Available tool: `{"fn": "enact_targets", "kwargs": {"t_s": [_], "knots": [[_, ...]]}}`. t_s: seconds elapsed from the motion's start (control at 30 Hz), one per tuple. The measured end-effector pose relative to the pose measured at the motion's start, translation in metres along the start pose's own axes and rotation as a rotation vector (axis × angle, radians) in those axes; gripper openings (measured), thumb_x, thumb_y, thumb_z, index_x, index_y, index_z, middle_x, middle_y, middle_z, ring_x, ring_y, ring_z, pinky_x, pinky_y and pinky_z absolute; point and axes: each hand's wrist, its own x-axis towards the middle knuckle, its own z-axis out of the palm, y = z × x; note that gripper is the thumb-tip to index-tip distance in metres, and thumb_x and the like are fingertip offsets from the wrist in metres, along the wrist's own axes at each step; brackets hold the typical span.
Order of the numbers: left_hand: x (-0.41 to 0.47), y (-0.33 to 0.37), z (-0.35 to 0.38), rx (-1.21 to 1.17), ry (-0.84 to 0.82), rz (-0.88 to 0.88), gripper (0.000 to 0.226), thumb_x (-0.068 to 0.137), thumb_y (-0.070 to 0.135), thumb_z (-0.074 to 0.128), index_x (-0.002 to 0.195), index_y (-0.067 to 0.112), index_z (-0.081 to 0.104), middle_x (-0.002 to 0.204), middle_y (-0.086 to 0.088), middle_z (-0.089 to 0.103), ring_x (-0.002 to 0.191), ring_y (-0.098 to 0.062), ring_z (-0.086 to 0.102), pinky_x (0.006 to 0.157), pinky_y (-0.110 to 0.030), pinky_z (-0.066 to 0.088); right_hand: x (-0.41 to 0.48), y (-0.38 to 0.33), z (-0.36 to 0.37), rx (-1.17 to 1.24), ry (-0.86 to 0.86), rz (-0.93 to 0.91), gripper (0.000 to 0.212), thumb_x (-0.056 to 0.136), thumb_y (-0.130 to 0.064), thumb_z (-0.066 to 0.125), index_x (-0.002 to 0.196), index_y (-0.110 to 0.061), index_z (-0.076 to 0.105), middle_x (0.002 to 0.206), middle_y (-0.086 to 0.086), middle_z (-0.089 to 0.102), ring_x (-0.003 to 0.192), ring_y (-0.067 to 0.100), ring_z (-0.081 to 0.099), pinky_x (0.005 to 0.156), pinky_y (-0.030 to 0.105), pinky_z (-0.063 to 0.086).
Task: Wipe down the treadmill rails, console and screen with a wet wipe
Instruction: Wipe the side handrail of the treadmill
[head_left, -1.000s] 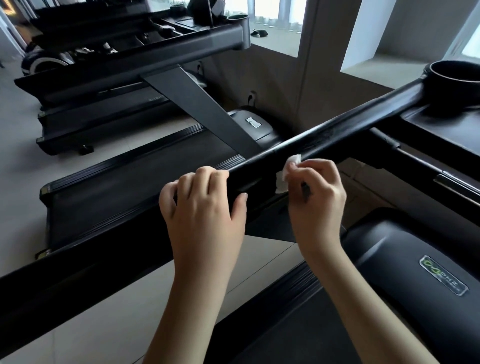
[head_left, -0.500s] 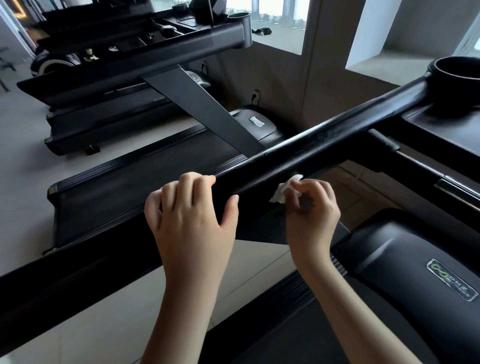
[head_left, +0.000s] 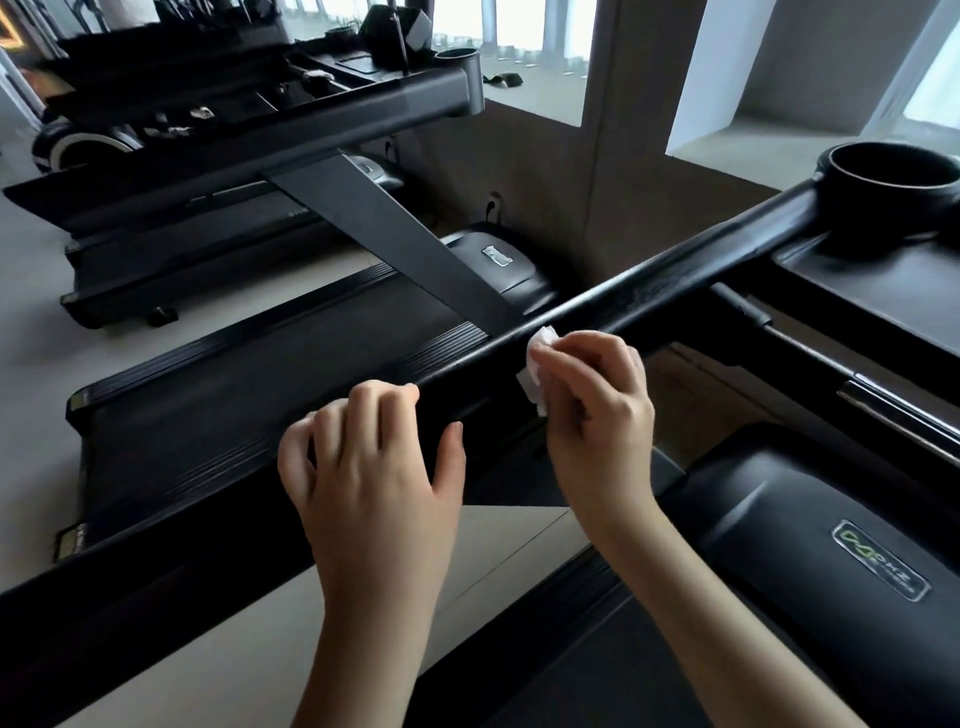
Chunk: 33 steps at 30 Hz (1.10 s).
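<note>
On the treadmill's handrail (head_left: 675, 280), your left hand (head_left: 374, 467) curls over the bar to steady it, while your right hand (head_left: 597, 405) pinches the crumpled wet wipe (head_left: 535, 364) against the rail's near side. Press the wipe flat and evenly, drawing it toward the cup holder (head_left: 893, 176) in overlapping strokes.

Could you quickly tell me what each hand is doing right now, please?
Left hand: grips the rail.
Right hand: pinches the wet wipe.
</note>
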Motion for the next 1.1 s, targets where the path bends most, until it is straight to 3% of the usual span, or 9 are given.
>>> {"fn": "enact_targets", "kwargs": {"t_s": [0.13,0.23,0.33,0.43,0.57,0.73,0.87,1.0,1.1], "knots": [[0.005,0.004,-0.004,0.001,-0.032,0.002,0.022,0.084,0.030,0.064,0.096,0.011,0.062,0.096,-0.006,0.062,0.095,-0.029,0.055,0.092,-0.044,0.032,0.036,0.003,-0.003,-0.141,0.005,0.070,0.014,0.086,-0.013,0.064,0.094,-0.014,0.076,0.092,0.000,0.070,0.088,0.023,0.061,0.085,0.049,0.048],[0.009,0.008,-0.004,-0.043,-0.068,0.036,0.024,0.080,0.020,0.070,0.101,0.012,0.064,0.102,-0.003,0.064,0.098,-0.028,0.059,0.095,-0.044,0.032,0.043,-0.006,-0.002,-0.161,-0.108,0.007,0.007,0.082,-0.018,0.067,0.086,-0.019,0.072,0.088,-0.007,0.070,0.087,0.020,0.062,0.088,0.042,0.043],[0.015,0.017,0.002,-0.074,-0.107,0.090,0.032,0.082,0.025,0.062,0.111,0.014,0.065,0.111,0.000,0.065,0.102,-0.024,0.059,0.097,-0.044,0.034,0.048,0.000,-0.008,-0.207,-0.106,-0.042,0.002,0.081,-0.022,0.071,0.080,-0.023,0.073,0.084,-0.010,0.072,0.083,0.017,0.065,0.089,0.046,0.043],[0.020,0.024,0.008,-0.086,-0.120,0.099,0.031,0.081,0.031,0.065,0.107,0.014,0.066,0.105,0.000,0.066,0.098,-0.024,0.059,0.095,-0.043,0.032,0.055,0.008,-0.012,-0.242,-0.026,0.011,0.005,0.081,-0.020,0.071,0.080,-0.022,0.076,0.084,-0.009,0.072,0.082,0.019,0.066,0.086,0.051,0.046],[0.025,0.028,0.013,-0.075,-0.091,0.077,0.031,0.076,0.031,0.075,0.100,0.013,0.066,0.096,-0.001,0.065,0.091,-0.026,0.059,0.092,-0.041,0.030,0.046,0.008,-0.015,-0.189,-0.133,-0.132,0.010,0.087,-0.024,0.069,0.085,-0.021,0.078,0.091,-0.010,0.073,0.086,0.015,0.066,0.087,0.044,0.044],[0.024,0.034,0.015,-0.063,-0.074,0.045,0.030,0.075,0.031,0.073,0.097,0.012,0.065,0.096,-0.003,0.065,0.091,-0.027,0.057,0.092,-0.043,0.031,0.048,0.032,-0.023,-0.153,0.006,0.024,0.012,0.088,-0.016,0.067,0.086,-0.011,0.078,0.093,0.001,0.071,0.086,0.025,0.066,0.080,0.050,0.051],[0.024,0.037,0.015,-0.055,-0.071,0.025,0.031,0.075,0.029,0.076,0.098,0.011,0.064,0.097,-0.004,0.065,0.091,-0.028,0.057,0.092,-0.042,0.031,0.029,0.028,-0.024,-0.081,-0.078,-0.061,0.013,0.086,-0.001,0.066,0.091,-0.004,0.077,0.097,0.008,0.067,0.086,0.025,0.064,0.074,0.044,0.053],[0.023,0.039,0.016,-0.051,-0.047,0.020,0.028,0.078,0.028,0.073,0.099,0.011,0.065,0.097,-0.004,0.065,0.092,-0.026,0.055,0.094,-0.042,0.031,0.027,0.043,-0.029,-0.090,0.055,0.106,0.008,0.087,-0.001,0.069,0.084,-0.005,0.075,0.092,0.009,0.063,0.072,0.027,0.062,0.059,0.037,0.050],[0.021,0.040,0.018,-0.031,-0.044,0.012,0.027,0.081,0.030,0.067,0.100,0.012,0.064,0.099,-0.004,0.065,0.093,-0.026,0.054,0.093,-0.044,0.032,0.013,0.036,-0.025,-0.078,0.030,0.109,0.007,0.086,-0.002,0.070,0.080,-0.003,0.073,0.091,0.008,0.064,0.074,0.029,0.063,0.060,0.034,0.050]]}}
